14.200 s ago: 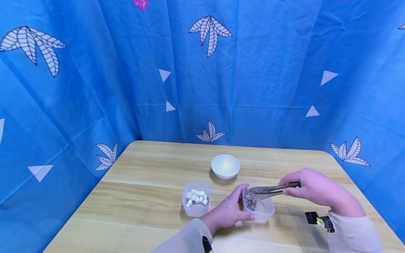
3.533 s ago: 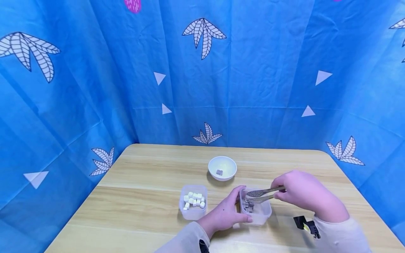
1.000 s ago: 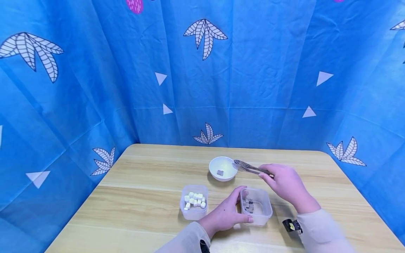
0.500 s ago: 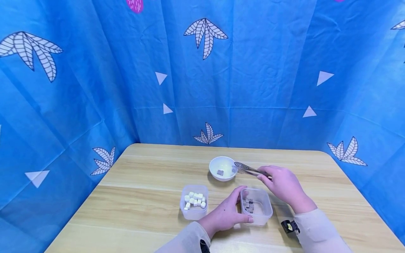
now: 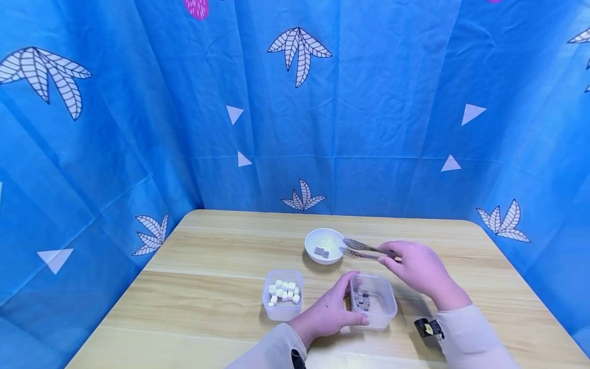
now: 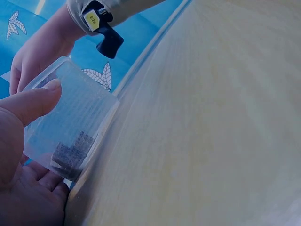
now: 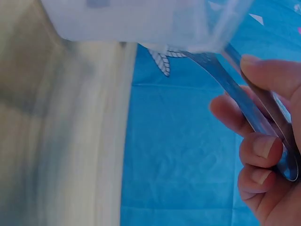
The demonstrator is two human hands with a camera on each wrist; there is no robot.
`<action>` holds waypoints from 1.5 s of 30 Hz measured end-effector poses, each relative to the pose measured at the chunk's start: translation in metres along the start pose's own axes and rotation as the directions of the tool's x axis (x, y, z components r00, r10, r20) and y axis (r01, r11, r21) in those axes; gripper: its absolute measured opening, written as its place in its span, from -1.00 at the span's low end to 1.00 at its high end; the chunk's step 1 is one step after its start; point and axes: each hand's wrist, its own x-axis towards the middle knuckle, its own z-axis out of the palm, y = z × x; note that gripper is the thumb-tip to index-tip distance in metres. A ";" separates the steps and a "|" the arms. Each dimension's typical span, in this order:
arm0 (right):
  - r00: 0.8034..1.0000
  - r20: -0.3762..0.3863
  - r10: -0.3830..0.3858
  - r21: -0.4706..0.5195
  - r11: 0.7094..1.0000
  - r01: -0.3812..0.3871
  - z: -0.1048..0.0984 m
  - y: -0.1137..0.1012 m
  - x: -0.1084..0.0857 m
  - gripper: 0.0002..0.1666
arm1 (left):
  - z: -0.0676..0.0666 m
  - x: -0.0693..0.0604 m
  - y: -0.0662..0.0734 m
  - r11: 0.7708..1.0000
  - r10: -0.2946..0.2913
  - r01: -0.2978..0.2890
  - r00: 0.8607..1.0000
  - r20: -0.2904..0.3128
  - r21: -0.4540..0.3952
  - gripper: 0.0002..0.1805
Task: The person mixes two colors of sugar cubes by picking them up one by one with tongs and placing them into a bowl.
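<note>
Metal tongs (image 5: 364, 247) are held in the right hand (image 5: 421, 269), their tips apart at the right rim of the white bowl (image 5: 324, 260). Two dark cubes (image 5: 321, 252) lie side by side in that bowl. The left hand (image 5: 329, 312) grips the left side of a clear container (image 5: 384, 320), thumb on the near side, and several dark cubes (image 5: 362, 300) lie inside it. In the left wrist view the thumb presses the wall of the container (image 6: 70, 103). In the right wrist view the fingers curl round the tongs (image 7: 249, 106).
To the left of the left hand stands another clear container (image 5: 283, 313) with several white cubes (image 5: 284, 292). All stand on a wooden table (image 5: 207, 287) with blue patterned curtains (image 5: 369, 102) behind and at both sides.
The tongs moved from the right container to the bowl and their tips have spread apart. A second dark cube now lies in the bowl beside the first. The left hand stays in place.
</note>
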 end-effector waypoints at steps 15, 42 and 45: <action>0.999 0.051 -0.005 0.043 0.999 0.002 -0.038 0.004 -0.007 -0.68 | 0.001 0.000 -0.001 1.000 0.010 -0.010 1.000 0.001 -0.007 0.06; 0.944 0.268 -0.193 0.161 0.975 0.153 -0.070 0.004 -0.018 -0.86 | 0.000 -0.001 0.002 1.000 0.019 -0.019 1.000 0.001 0.022 0.08; 0.930 0.310 -0.199 0.190 0.971 0.145 -0.066 0.002 -0.016 -0.88 | 0.000 0.000 0.001 0.999 0.024 -0.024 1.000 0.003 0.022 0.07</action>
